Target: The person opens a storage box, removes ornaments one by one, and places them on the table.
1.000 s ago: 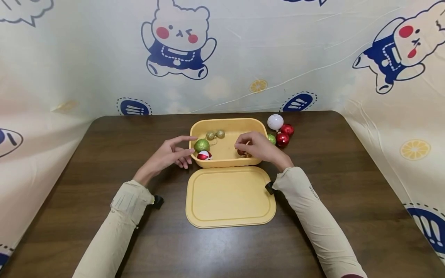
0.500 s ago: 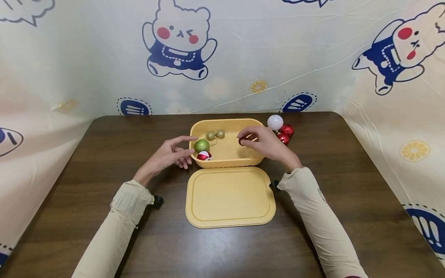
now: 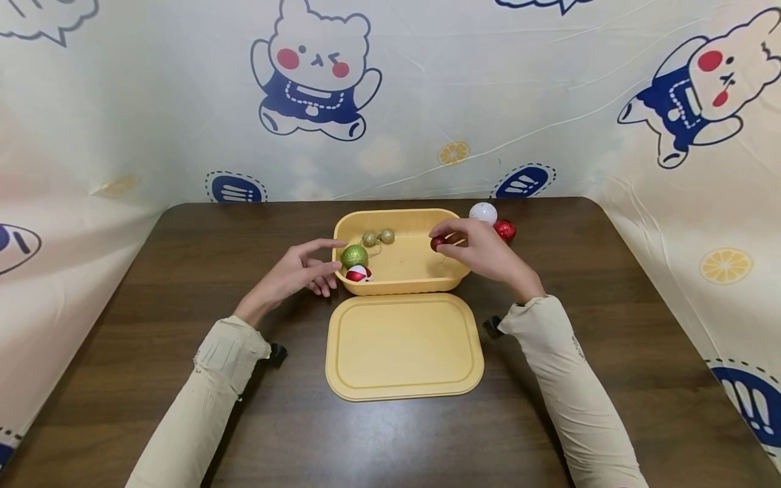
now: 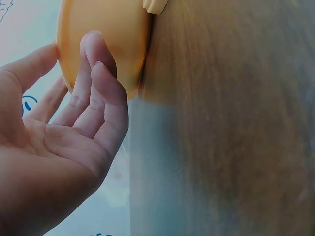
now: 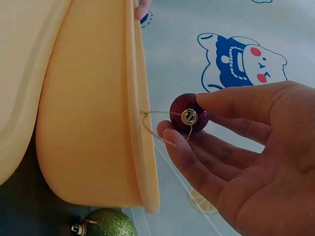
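Note:
My right hand (image 3: 478,247) pinches a small dark red glitter bauble (image 5: 183,109) between thumb and fingers, above the right end of the yellow box (image 3: 403,287). A gold cap and a thin string loop show on the bauble in the right wrist view. My left hand (image 3: 293,271) touches the left end of the box with its fingertips, its other fingers loosely bent, as the left wrist view shows. Inside the box sit a green glitter bauble (image 3: 354,256), a red-and-white bauble (image 3: 358,273) and two small gold baubles (image 3: 369,238).
The yellow lid (image 3: 405,347) lies flat on the table (image 3: 183,271) in front of the box. Right of the box are a white bauble (image 3: 483,211) and a red bauble (image 3: 505,229). A green bauble (image 5: 109,222) also lies there. A patterned cloth (image 3: 415,81) hangs behind the table.
My right hand has lifted the dark red bauble from the box's right end and moved up and right with it, covering some baubles beside the box. The left hand has stayed put.

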The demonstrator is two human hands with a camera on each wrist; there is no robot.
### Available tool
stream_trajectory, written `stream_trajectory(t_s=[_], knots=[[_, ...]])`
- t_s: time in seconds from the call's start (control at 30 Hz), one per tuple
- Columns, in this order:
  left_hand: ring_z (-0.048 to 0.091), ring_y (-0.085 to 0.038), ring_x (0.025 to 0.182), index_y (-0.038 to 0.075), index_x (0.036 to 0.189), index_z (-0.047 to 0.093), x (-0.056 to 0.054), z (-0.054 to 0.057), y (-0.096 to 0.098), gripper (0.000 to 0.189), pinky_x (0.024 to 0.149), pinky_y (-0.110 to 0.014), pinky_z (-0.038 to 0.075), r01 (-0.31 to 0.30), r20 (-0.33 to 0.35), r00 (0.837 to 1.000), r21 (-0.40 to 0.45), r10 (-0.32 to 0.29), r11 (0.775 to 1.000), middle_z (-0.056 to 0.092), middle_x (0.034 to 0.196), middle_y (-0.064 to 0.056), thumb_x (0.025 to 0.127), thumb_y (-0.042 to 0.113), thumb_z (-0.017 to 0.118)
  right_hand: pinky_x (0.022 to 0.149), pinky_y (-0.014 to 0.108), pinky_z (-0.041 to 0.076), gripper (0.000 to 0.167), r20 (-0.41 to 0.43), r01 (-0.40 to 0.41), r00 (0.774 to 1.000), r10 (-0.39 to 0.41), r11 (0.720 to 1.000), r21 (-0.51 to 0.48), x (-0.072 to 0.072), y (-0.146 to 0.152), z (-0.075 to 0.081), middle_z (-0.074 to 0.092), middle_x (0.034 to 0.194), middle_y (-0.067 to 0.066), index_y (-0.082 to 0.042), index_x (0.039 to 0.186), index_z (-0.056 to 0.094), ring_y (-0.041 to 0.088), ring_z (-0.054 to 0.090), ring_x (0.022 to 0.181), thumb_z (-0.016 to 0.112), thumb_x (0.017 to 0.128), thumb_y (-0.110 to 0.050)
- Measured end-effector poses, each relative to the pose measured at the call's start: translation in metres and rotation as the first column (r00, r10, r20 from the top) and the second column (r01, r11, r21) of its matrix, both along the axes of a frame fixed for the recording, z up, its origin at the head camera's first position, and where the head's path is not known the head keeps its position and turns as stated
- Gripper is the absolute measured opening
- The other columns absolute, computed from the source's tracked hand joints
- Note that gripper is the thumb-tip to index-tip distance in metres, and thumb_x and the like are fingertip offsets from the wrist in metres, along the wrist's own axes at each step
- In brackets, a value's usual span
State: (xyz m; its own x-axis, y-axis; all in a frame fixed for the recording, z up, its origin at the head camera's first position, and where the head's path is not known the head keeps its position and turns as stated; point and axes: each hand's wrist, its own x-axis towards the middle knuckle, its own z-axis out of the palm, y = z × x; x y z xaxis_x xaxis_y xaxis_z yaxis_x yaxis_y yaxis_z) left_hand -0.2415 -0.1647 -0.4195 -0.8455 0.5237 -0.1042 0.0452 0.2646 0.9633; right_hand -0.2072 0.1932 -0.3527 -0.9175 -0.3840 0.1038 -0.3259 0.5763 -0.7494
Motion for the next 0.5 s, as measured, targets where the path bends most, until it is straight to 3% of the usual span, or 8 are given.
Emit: stream_trajectory(t_s=[0.3,0.5], knots=[[0.067,-0.035,0.065,0.015,0.146,0.049,0.0,-0.001,0.0,0.053,0.059,-0.042,0.058,0.002,0.0,1.0,0.003,-0.002,1.0,0.068,0.082,-0.026,0.097,0.028,0.067,0.091,0.044,0.055,0.02,-0.016,-0.017,1.0,0.017,1.0,0.015,0.006,0.005,0.0,0.069,0.109,0.012,-0.001,0.113,0.069,0.026,0.067,0.101,0.069,0.094,-0.006],[0.067,-0.036,0.065,0.016,0.145,0.05,0.0,0.0,-0.001,0.053,0.06,-0.042,0.058,-0.002,-0.002,1.0,-0.004,0.002,1.0,0.068,0.083,-0.027,0.097,0.029,0.067,0.09,0.046,0.055,0.022,-0.033,0.027,0.999,-0.026,0.999,0.046,0.013,0.016,-0.001,0.069,0.109,0.011,-0.001,0.114,0.068,0.026,0.066,0.101,0.07,0.093,-0.007]])
